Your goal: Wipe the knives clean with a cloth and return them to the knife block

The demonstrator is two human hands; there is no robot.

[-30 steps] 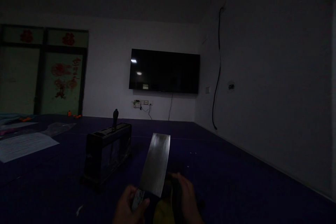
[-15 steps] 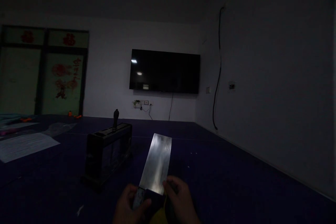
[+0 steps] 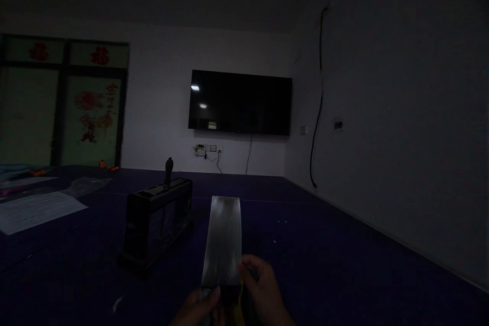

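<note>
A cleaver [image 3: 222,242] with a broad metal blade points away from me, low in the middle of the view. My left hand [image 3: 200,308] is closed around its handle, the thumb lying along the top near the blade. My right hand [image 3: 263,288] is closed at the blade's right edge by the heel, thumb and forefinger pinched together there. Something yellow [image 3: 240,305] shows dimly between my hands below the blade; its kind is too dark to make out. The handle's lower end is hidden by my left hand.
Left of the cleaver stands a black box-like device [image 3: 158,221] with an upright knob. Paper sheets [image 3: 42,211] and clear plastic [image 3: 86,187] lie at the left on the dark blue tabletop [image 3: 328,260]. A wall [image 3: 401,153] borders the right side.
The cleaver has turned, its tip swinging left so the blade points straighter ahead, and its bright shine has dulled. My left hand has dropped slightly; my right hand stays nearly in place.
</note>
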